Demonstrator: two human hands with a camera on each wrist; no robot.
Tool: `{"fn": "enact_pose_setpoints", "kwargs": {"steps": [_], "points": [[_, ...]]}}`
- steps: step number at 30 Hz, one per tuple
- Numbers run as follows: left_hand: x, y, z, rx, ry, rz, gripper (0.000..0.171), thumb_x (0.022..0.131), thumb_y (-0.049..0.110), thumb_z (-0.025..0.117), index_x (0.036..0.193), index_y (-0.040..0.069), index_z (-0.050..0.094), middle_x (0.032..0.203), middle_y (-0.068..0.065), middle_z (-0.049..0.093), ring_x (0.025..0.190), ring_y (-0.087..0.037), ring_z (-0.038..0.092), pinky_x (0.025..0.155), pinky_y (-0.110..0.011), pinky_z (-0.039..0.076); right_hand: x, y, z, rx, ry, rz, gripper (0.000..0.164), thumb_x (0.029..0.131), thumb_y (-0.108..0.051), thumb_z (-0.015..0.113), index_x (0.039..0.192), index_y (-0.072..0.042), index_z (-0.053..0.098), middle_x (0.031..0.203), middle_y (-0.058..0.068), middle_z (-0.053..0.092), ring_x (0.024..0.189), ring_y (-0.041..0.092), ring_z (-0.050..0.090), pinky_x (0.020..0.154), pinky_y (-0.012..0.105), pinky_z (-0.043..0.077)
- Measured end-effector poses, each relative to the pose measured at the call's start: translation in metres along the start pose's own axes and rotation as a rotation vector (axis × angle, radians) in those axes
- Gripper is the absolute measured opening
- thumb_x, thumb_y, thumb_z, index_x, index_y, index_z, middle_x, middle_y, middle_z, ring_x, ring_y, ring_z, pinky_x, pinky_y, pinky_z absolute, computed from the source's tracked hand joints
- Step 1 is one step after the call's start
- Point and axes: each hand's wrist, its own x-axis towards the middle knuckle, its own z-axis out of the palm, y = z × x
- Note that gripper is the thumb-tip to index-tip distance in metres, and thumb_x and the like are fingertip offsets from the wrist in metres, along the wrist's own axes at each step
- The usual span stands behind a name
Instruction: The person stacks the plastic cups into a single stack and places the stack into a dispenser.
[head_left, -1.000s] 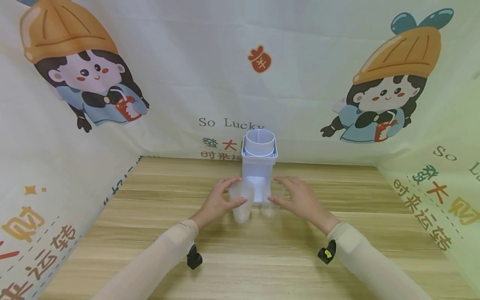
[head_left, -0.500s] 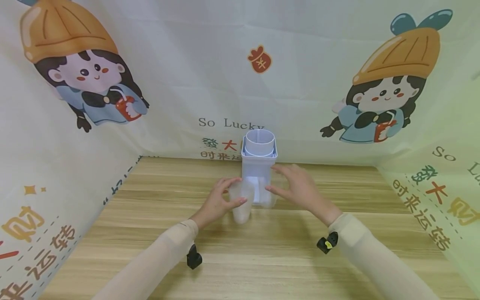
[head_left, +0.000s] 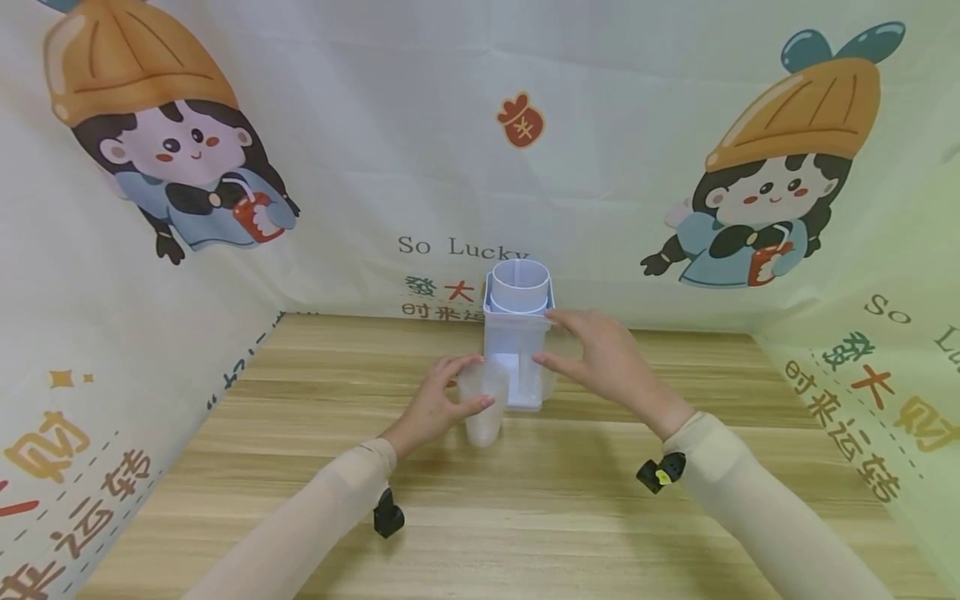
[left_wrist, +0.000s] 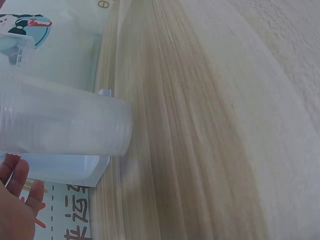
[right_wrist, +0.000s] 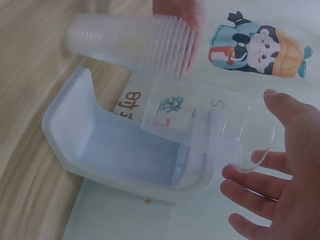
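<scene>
My left hand (head_left: pixel 431 407) grips a stack of nested clear plastic cups (head_left: pixel 483 421) in front of the dispenser, fingers on one side and thumb on the other. Its several rims show in the right wrist view, where the stack (right_wrist: pixel 115 42) lies sideways. With thumb and fingers my right hand (head_left: pixel 603 358) holds a single clear plastic cup (right_wrist: pixel 205 125) near its rim. In the head view that cup is faint against the pale blue dispenser (head_left: pixel 519 337), close to its right front. Whether it touches the dispenser, I cannot tell.
The dispenser has a round tube (head_left: pixel 520 283) rising from its square top and an open front with a base tray (right_wrist: pixel 130 145). It stands on a wood-grain table (head_left: pixel 480 517), near a printed cloth backdrop (head_left: pixel 375 150) at the rear and sides.
My right hand has risen and moved away from me with the single plastic cup, leaving the stack and coming beside the dispenser. My left hand and the cup stack stay in place.
</scene>
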Motion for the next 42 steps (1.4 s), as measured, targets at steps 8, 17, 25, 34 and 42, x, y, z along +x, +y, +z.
{"fn": "enact_pose_setpoints", "kwargs": {"steps": [8, 17, 25, 34, 42], "points": [[-0.001, -0.002, 0.0, -0.01, -0.003, 0.005, 0.06, 0.084, 0.026, 0.079, 0.138, 0.016, 0.055, 0.141, -0.011, 0.05, 0.13, -0.027, 0.046, 0.105, -0.049, 0.046, 0.003, -0.002, -0.002, -0.007, 0.012, -0.024, 0.066, 0.088, -0.051, 0.069, 0.137, -0.009, 0.057, 0.128, 0.013, 0.068, 0.113, 0.032, 0.065, 0.1, 0.051, 0.05], [-0.001, -0.005, -0.001, 0.009, 0.012, 0.038, 0.062, 0.083, 0.034, 0.08, 0.137, 0.015, 0.055, 0.137, -0.012, 0.052, 0.127, -0.029, 0.048, 0.102, -0.053, 0.048, 0.008, -0.007, -0.011, 0.026, -0.009, -0.012, 0.068, 0.088, -0.05, 0.069, 0.14, -0.01, 0.054, 0.127, 0.015, 0.067, 0.11, 0.032, 0.064, 0.096, 0.051, 0.052], [-0.002, -0.003, -0.002, -0.001, -0.01, 0.016, 0.062, 0.084, 0.031, 0.079, 0.139, 0.016, 0.054, 0.14, -0.011, 0.051, 0.131, -0.029, 0.046, 0.105, -0.052, 0.046, 0.015, -0.012, -0.019, 0.035, 0.007, -0.015, 0.067, 0.089, -0.048, 0.07, 0.14, -0.008, 0.053, 0.127, 0.015, 0.067, 0.109, 0.031, 0.065, 0.094, 0.05, 0.053], [-0.001, -0.003, -0.002, -0.009, -0.015, -0.007, 0.061, 0.084, 0.027, 0.08, 0.138, 0.019, 0.054, 0.14, -0.008, 0.051, 0.131, -0.027, 0.046, 0.106, -0.05, 0.046, 0.022, -0.026, -0.016, 0.05, 0.053, -0.09, 0.064, 0.088, -0.047, 0.071, 0.137, -0.009, 0.056, 0.125, 0.014, 0.069, 0.11, 0.031, 0.066, 0.097, 0.05, 0.051], [-0.002, 0.0, -0.001, -0.024, -0.012, 0.0, 0.065, 0.083, 0.025, 0.08, 0.141, 0.014, 0.053, 0.14, -0.01, 0.051, 0.13, -0.028, 0.047, 0.106, -0.051, 0.046, 0.029, -0.036, -0.002, 0.073, 0.077, -0.169, 0.061, 0.088, -0.043, 0.072, 0.135, -0.008, 0.058, 0.123, 0.014, 0.069, 0.106, 0.031, 0.067, 0.091, 0.047, 0.054]]}}
